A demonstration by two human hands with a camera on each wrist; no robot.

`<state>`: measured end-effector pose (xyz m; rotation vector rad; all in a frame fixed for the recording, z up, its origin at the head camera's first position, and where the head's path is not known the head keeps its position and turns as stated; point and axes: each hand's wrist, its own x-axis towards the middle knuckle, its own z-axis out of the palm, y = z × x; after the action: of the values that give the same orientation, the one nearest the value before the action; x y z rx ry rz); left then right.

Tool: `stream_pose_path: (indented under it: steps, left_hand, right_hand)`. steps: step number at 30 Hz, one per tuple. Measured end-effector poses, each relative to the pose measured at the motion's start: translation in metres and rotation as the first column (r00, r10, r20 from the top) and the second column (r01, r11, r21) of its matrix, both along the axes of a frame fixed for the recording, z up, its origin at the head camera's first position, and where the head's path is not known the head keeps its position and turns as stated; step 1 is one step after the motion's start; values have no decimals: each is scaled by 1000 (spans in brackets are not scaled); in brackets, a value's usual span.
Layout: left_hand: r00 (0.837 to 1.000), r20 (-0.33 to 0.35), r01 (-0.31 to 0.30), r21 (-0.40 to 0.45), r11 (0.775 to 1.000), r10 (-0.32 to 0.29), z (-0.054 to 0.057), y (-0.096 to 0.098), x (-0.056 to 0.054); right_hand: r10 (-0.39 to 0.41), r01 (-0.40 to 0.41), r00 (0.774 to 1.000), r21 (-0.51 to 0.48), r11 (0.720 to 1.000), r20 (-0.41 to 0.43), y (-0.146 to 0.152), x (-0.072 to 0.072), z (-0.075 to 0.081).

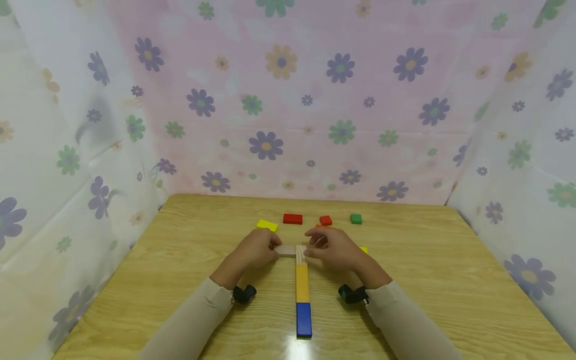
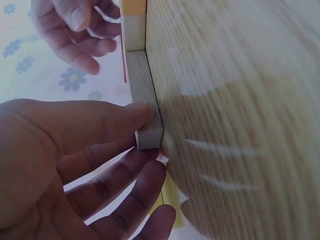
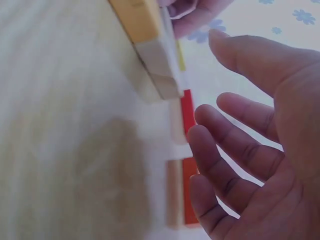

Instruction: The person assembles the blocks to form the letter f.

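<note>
My left hand (image 1: 254, 248) pinches the outer end of a plain greyish wooden block (image 1: 285, 251) between thumb and fingers. The left wrist view shows this block (image 2: 142, 82) lying along the table, its far end against a paler wooden block (image 2: 134, 32). That pale block (image 1: 300, 256) heads a straight row, followed by a yellow-orange block (image 1: 302, 284) and a blue block (image 1: 303, 319) nearest me. Just right of the row's head, my right hand (image 1: 337, 248) has its fingers loosely spread. In the right wrist view its palm and fingers (image 3: 240, 150) hold nothing.
Farther back lie a yellow block (image 1: 267, 225), a red block (image 1: 293, 219), a small red block (image 1: 326, 220) and a green block (image 1: 356, 219). An orange block (image 1: 325, 226) and another yellow block (image 1: 363, 249) are partly hidden by my right hand. Flowered cloth (image 1: 288, 115) surrounds the wooden table (image 1: 180, 280).
</note>
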<state>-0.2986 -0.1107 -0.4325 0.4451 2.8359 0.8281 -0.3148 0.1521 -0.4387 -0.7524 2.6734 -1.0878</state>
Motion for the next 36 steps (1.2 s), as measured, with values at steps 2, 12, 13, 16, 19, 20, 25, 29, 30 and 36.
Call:
stream_pose_path:
  steps: [2, 12, 13, 16, 19, 20, 25, 29, 30, 36]
  left_hand:
    - [1000, 1, -1, -2, 1000, 1, -1, 1, -1]
    - [1000, -22, 13, 5, 1000, -13, -2, -1, 1]
    - [1000, -26, 16, 6, 1000, -16, -2, -1, 1]
    - [999, -29, 22, 9, 1000, -21, -1, -1, 2]
    - [1000, -19, 12, 8, 1000, -12, -1, -2, 2]
    - [1000, -17, 8, 4, 1000, -8, -1, -3, 2]
    - [1000, -23, -10, -9, 1000, 10, -1, -5, 2]
    - [1000, -27, 3, -11, 1000, -3, -1, -4, 1]
    - [1000, -26, 5, -14, 1000, -5, -1, -4, 1]
    - [999, -32, 10, -18, 1000, -11, -2, -1, -1]
  right_hand:
    - [-18, 18, 999, -5, 1000, -31, 3, -2, 3]
    - [-125, 123, 989, -34, 992, -81, 21, -13, 16]
    - [-141, 139, 987, -41, 989, -74, 22, -14, 17]
    - [-193, 190, 979, -57, 980, -65, 26, -16, 17]
    - [-243, 238, 967, -68, 969, -73, 31, -19, 14]
    - [-259, 254, 963, -69, 965, -74, 32, -21, 12]
    - [-290, 288, 956, -35, 957, -52, 35, -26, 3]
    - [-275, 276, 960, 19, 961, -54, 38, -28, -6]
    - [-271, 273, 961, 32, 961, -64, 39, -29, -8]
    - [-249, 256, 964, 62, 965, -96, 42, -31, -16]
